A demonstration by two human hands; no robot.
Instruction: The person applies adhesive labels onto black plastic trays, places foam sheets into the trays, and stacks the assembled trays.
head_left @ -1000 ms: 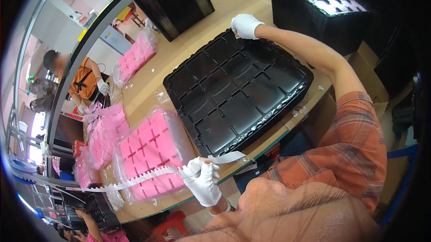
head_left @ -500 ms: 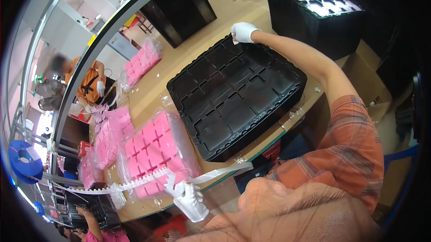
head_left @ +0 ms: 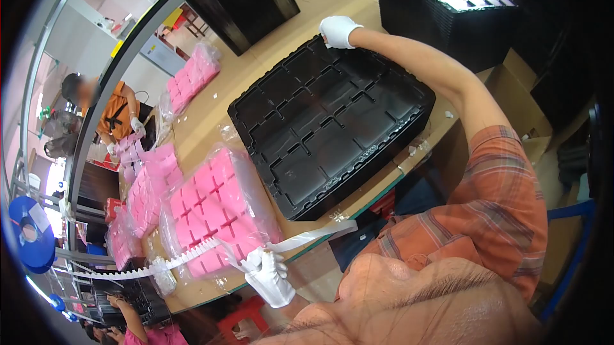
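Observation:
A large stack of black plastic trays (head_left: 336, 118) lies on the table, its top tray divided by raised ribs. My right hand (head_left: 339, 31), in a white glove, reaches across to its far corner. The fingers are curled against the rim there; whether something small lies under them is hidden. Close to the table's front edge, my left hand (head_left: 270, 276), also gloved, is closed around a long white toothed strip (head_left: 185, 258). One end of the strip runs off toward the left; the other, smoother end sticks out to the right. Bagged pink blocks (head_left: 214, 214) lie beside the trays.
More bagged pink pieces (head_left: 193, 76) lie along the table. A tall tray stack (head_left: 441, 31) stands at the back right, above an open cardboard box (head_left: 521, 98). A co-worker in orange (head_left: 118, 111) works at the far left, near a metal frame and blue reel (head_left: 29, 233).
The whole view has shifted slightly. My right hand stays at the tray's far corner; a small white piece seen under its fingers earlier is now hidden. My left hand keeps the strip.

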